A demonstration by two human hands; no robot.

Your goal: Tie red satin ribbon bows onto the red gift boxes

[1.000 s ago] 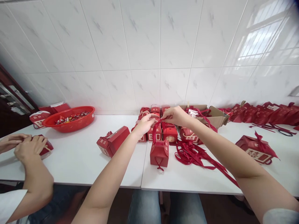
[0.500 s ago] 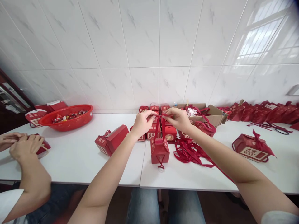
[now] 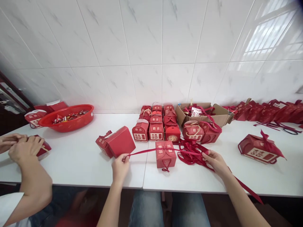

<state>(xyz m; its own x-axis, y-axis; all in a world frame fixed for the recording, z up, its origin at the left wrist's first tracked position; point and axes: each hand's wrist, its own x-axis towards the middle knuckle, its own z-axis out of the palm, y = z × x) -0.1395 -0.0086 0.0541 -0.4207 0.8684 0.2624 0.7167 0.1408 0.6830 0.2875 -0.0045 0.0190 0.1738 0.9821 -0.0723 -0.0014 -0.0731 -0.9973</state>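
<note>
A small red gift box (image 3: 166,157) sits upright on the white table in front of me. A thin red ribbon (image 3: 144,152) crosses its top and is stretched out sideways. My left hand (image 3: 120,167) pinches one end of the ribbon, beside a plain red box (image 3: 121,142). On the other side my right hand (image 3: 216,161) grips the ribbon, next to a heap of loose red ribbon (image 3: 193,153); a long tail hangs past it over the table's front edge.
Rows of red boxes (image 3: 156,127) stand behind. A cardboard box (image 3: 221,116) holds ribbon. At right are a bow-tied box (image 3: 259,149) and scissors (image 3: 291,130). At left are a red basin (image 3: 67,126) of sweets and another person's hands (image 3: 26,146) on a box.
Both my hands have come down and moved apart from above the box. The ribbon, upright before, now lies taut across the box top.
</note>
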